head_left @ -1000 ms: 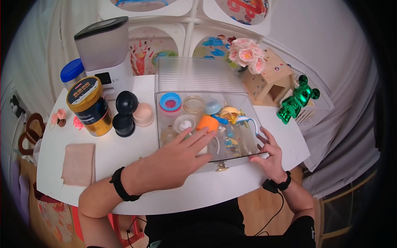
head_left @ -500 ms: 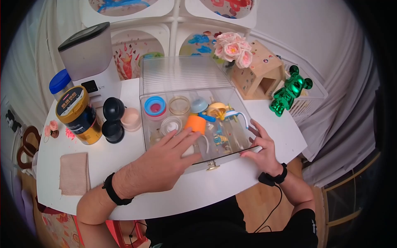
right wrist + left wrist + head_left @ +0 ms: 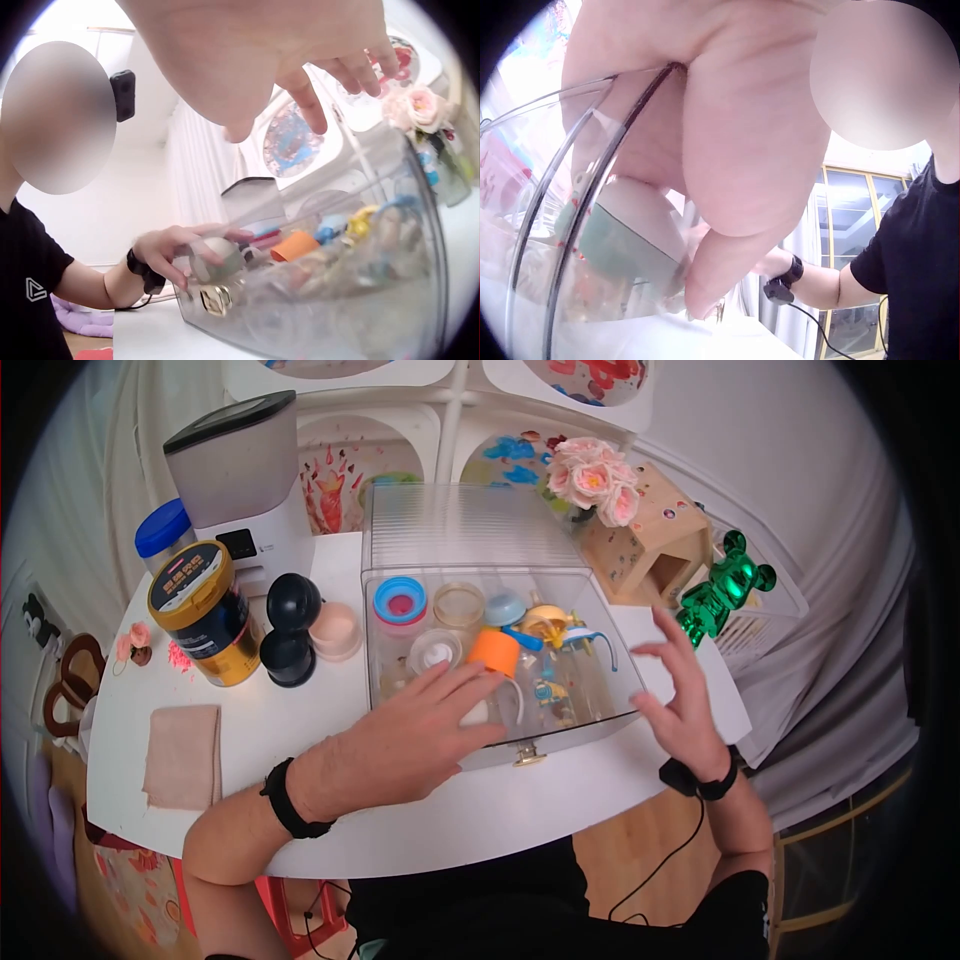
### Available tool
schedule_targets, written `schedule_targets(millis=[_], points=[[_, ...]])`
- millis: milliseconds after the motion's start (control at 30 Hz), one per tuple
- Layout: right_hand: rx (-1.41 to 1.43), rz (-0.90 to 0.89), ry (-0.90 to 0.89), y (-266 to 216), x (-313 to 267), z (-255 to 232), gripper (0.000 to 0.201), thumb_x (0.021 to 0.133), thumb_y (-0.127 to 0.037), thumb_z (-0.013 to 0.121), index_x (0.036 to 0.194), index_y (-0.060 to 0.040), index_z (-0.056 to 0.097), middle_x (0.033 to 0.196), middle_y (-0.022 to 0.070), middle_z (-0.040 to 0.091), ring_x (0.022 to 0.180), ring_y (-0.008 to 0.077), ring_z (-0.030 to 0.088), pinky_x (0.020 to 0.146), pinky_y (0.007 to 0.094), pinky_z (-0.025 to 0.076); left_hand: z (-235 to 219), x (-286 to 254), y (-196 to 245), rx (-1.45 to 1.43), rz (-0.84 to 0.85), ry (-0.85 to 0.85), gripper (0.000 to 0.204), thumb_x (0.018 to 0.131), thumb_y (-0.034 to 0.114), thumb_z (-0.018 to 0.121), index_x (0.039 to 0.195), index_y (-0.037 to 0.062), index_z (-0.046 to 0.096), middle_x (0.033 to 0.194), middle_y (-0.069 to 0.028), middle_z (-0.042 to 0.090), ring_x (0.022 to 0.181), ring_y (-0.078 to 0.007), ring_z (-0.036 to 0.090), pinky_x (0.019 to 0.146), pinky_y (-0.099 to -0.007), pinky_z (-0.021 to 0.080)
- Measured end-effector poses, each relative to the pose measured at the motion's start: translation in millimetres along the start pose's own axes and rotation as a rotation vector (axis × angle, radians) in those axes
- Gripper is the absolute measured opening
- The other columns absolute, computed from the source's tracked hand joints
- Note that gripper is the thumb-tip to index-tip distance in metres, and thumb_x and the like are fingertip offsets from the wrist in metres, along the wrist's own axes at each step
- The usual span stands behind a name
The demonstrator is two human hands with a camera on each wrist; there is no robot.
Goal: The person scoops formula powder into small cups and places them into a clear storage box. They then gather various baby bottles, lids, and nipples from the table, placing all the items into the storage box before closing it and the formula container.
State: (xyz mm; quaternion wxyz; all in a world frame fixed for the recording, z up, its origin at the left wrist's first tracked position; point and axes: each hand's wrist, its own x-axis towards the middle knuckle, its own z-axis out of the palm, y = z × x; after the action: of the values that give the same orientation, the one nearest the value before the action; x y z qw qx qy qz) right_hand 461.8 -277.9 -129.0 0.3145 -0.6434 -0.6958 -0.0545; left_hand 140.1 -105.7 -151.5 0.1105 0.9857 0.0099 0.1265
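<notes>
Two hands are placed about a clear box [image 3: 585,734] on the bench [image 3: 520,810]; its lid [image 3: 455,530] is tipped back, apparently for access from above. The left hand [image 3: 400,748] is laid across the front rim, fingers extended near a tilted orange cup [image 3: 493,654], perhaps for steadying. The right hand [image 3: 690,715] is poised beside the box, its grip spread and empty.

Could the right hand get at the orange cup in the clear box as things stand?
Probably yes: the right hand is empty beside the clear box, and the lid is up. The left hand reaches close to the orange cup, though, and might crowd it.
</notes>
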Motion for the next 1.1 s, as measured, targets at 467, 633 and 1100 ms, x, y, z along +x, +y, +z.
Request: schedule_targets(millis=[467, 633, 1100], points=[[0.042, -0.202, -0.322, -77, 194, 126, 0.026, 0.083, -0.019, 0.083, 0.1, -0.0004, 0.075, 0.109, 0.0229, 0.072, 0.102, 0.0416, 0.071, 0.09, 0.0463, 0.057, 9, -2, -4, -0.044, -0.043, 0.094, 0.074, 0.074, 0.01, 0.088, 0.14, 0.002, 0.057, 0.149, -0.0237, 0.052, 0.136, -0.0414, 0.054, 0.113, -0.0484, 0.047], [-0.057, -0.188, -0.4, -96, 205, 145, 0.036, 0.076, -0.027, 0.09, 0.094, 0.0001, 0.075, 0.107, 0.0217, 0.071, 0.099, 0.0399, 0.072, 0.088, 0.0452, 0.058, 11, -4, -6, -0.03, -0.028, 0.12, 0.071, 0.075, 0.013, 0.088, 0.137, 0.0003, 0.056, 0.142, -0.0219, 0.056, 0.132, -0.0396, 0.056, 0.109, -0.0471, 0.048], [0.127, -0.221, -0.308, -97, 206, 152, 0.038, 0.079, -0.016, 0.08, 0.111, 0.0019, 0.07, 0.106, 0.0234, 0.074, 0.101, 0.0387, 0.073, 0.089, 0.0439, 0.058, 21, -6, -6, 0.133, -0.083, 0.155, 0.052, 0.076, 0.016, 0.085, 0.121, 0.0029, 0.062, 0.116, -0.0164, 0.06, 0.111, -0.0339, 0.061, 0.093, -0.044, 0.049]])
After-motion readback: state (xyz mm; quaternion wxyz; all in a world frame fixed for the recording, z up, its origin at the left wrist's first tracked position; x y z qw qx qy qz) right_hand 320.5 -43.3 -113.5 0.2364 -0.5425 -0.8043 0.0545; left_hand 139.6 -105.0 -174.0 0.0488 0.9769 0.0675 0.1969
